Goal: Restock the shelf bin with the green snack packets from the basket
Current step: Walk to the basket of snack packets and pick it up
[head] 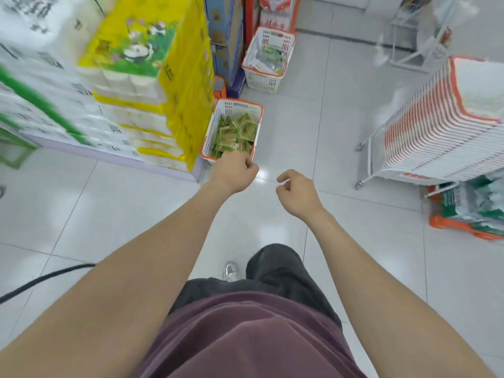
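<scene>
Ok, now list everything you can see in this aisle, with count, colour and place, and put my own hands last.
basket: one, white with orange rim, on the floor at the shelf end
green snack packets: many, green, heaped in the basket
second basket: one, white and orange, farther along the floor, holding mixed packets
stacked baskets: one tall stack, white and orange, on a wheeled frame at right
tissue packs: several, yellow, on the left shelf
cable: one, black, on the floor at lower left
shoe: one, pale, on the floor below
left hand: fingers curled, by the basket's near end
right hand: loosely curled, holds nothing
</scene>
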